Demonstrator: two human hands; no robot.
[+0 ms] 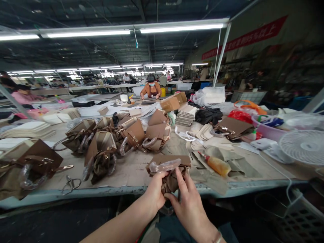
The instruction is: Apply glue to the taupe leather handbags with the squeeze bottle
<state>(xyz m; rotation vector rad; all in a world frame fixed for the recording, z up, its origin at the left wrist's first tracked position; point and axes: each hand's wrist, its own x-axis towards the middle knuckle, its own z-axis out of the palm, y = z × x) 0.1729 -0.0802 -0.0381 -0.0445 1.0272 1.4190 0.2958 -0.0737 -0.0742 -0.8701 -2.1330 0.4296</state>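
Observation:
A brown handbag (169, 161) with a plastic-wrapped handle lies at the table's front edge, between my two hands. My left hand (155, 189) is closed on its left side, the fingers partly hidden behind the bag. On the right, my right hand (187, 194) grips the bag's soft brown fabric, thumb below and fingers over the top near the wrapped handle. To the left stand several similar brown bags (134, 133) with metal fittings and wrapped handles. A pair of scissors (71, 185) rests near the front edge, left of my hands.
Right of my hands, a yellowish glue bottle (217, 165) with a red tip lies on fabric scraps. Farther right are a white fan (305, 146) and a purple basin (270, 130). Stacked light panels (186, 114) stand behind. Across the table sits a co-worker (151, 89).

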